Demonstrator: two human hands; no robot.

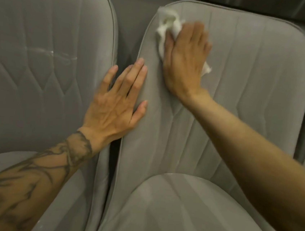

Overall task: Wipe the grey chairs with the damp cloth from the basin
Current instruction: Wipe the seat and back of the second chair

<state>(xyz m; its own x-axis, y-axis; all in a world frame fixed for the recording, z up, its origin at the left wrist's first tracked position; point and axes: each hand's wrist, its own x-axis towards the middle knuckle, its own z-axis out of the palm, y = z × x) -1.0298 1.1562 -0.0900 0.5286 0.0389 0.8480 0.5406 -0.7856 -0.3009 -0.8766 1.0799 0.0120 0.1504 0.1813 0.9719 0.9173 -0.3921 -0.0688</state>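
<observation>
The right hand (pixel 186 56), fingers flat, presses the cloth (pixel 167 24) against the upper back of the right chair (pixel 245 87). The left hand (pixel 115 104), spread, braces its edge. Wiping seems underway; its seat and the left chair (pixel 40 66) may remain.

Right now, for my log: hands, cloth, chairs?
Right hand pressing crumpled white cloth on right-side grey padded chair backrest. Left hand open, resting on its edge. Nothing blocking.

right chair (pixel 242 109): grey, stitched backrest, centre-right of frame
left chair (pixel 33 46): same grey, left side
on right chair: crumpled white cloth (pixel 167 25), upper middle
</observation>
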